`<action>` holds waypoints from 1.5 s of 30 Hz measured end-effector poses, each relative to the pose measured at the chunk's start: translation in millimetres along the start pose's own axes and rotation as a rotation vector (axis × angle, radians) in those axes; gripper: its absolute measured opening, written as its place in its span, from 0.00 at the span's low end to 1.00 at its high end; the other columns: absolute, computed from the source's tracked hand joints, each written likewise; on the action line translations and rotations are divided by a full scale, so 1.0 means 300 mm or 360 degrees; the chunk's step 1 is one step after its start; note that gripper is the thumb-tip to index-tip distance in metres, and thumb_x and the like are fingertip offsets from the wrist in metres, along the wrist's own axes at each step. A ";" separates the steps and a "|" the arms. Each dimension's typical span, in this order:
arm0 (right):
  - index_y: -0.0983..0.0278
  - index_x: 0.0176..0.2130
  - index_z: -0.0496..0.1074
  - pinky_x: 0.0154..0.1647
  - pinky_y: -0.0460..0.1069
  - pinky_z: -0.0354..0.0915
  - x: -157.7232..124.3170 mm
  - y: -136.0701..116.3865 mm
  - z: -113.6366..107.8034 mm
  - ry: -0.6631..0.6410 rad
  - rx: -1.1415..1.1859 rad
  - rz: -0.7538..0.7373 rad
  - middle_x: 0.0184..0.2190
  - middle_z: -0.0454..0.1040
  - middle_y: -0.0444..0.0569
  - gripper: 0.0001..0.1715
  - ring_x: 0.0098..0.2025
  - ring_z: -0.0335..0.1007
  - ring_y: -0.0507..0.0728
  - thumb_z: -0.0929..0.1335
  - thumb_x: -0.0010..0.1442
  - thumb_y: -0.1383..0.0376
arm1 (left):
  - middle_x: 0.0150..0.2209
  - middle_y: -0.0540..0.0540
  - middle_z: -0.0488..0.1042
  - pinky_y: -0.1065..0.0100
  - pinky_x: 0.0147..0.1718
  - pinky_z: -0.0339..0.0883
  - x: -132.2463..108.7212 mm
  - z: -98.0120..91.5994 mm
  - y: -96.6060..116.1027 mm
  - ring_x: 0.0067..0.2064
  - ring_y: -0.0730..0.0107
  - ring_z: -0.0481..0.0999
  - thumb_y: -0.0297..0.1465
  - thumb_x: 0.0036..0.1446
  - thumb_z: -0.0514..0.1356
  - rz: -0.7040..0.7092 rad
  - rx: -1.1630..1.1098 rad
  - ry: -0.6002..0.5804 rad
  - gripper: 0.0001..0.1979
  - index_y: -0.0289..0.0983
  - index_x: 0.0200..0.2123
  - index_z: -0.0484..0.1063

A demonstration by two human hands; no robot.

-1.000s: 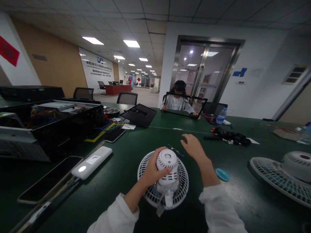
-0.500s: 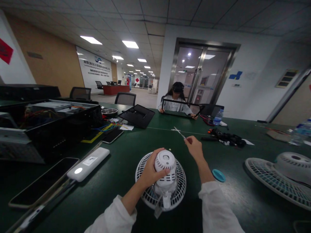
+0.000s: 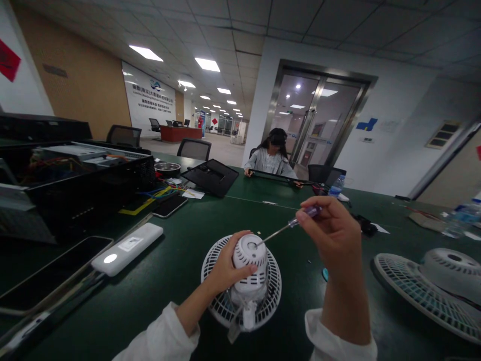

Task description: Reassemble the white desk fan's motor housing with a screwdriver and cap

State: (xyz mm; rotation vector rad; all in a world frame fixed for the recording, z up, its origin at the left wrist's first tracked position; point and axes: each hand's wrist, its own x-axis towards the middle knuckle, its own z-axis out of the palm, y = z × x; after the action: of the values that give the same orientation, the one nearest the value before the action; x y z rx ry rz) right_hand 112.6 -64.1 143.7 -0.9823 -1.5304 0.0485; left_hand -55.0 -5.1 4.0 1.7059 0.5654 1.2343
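My left hand (image 3: 225, 263) wraps around a white vented fan motor housing (image 3: 250, 260), which stands upright over the round white fan grille (image 3: 271, 296) on the table. My right hand (image 3: 332, 235) is raised above the table and pinches a small screwdriver with a purple handle (image 3: 311, 211). Its thin metal shaft slants down to the left, and the tip reaches the top of the housing. Part of the housing is hidden behind my left fingers. A small teal lid (image 3: 325, 274) is mostly hidden behind my right wrist.
A second white fan (image 3: 447, 273) lies at the right of the green table (image 3: 124, 311). To the left are a white power bank (image 3: 128, 249), phones and an open black computer case (image 3: 82, 185). Across the table, a co-worker (image 3: 270, 163) holds a thin black frame.
My right hand has picked the screwdriver up from the table and lifted it to the housing. The co-worker's black frame has tilted down flatter.
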 end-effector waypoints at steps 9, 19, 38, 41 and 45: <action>0.65 0.33 0.70 0.20 0.42 0.57 0.009 0.013 0.060 -0.0277 -0.0558 -0.0238 0.20 0.69 0.41 0.06 0.19 0.62 0.47 0.65 0.57 0.65 | 0.53 0.39 0.65 0.58 0.53 0.56 0.002 0.000 -0.003 0.53 0.53 0.65 0.37 0.44 0.64 0.0033 0.0045 0.0020 0.32 0.37 0.52 0.59; 0.65 0.33 0.70 0.23 0.43 0.58 0.009 0.043 0.079 -0.0357 -0.0553 -0.0217 0.21 0.70 0.43 0.07 0.21 0.64 0.49 0.64 0.58 0.64 | 0.53 0.39 0.65 0.56 0.54 0.56 0.002 0.003 0.008 0.53 0.53 0.65 0.38 0.45 0.64 0.0034 0.0106 0.0024 0.32 0.36 0.52 0.59; 0.67 0.48 0.68 0.31 0.48 0.64 0.000 0.023 0.081 -0.0503 -0.0617 -0.0535 0.31 0.73 0.50 0.17 0.31 0.67 0.53 0.62 0.60 0.65 | 0.52 0.39 0.65 0.55 0.55 0.55 -0.002 0.003 -0.008 0.53 0.52 0.65 0.38 0.45 0.64 0.0046 0.0083 0.0042 0.32 0.36 0.53 0.59; 0.65 0.52 0.65 0.33 0.48 0.65 -0.004 0.017 0.086 -0.0551 -0.0513 -0.0523 0.33 0.74 0.49 0.20 0.32 0.69 0.52 0.62 0.60 0.67 | 0.53 0.39 0.65 0.55 0.54 0.55 -0.002 0.003 -0.010 0.53 0.52 0.65 0.38 0.45 0.64 0.0054 0.0095 0.0037 0.32 0.37 0.53 0.58; 0.63 0.45 0.69 0.33 0.48 0.66 -0.004 0.017 0.093 -0.0497 -0.0524 -0.0489 0.34 0.75 0.48 0.14 0.33 0.70 0.52 0.64 0.58 0.66 | 0.52 0.39 0.65 0.55 0.54 0.56 -0.002 0.004 -0.006 0.53 0.52 0.65 0.39 0.45 0.64 0.0048 0.0109 0.0040 0.32 0.37 0.53 0.59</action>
State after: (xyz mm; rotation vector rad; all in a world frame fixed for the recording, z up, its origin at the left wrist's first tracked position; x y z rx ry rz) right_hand 91.8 -47.8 133.0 -1.0166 -2.0078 -0.2884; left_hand -53.9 -5.3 2.0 1.7634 0.6053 1.2722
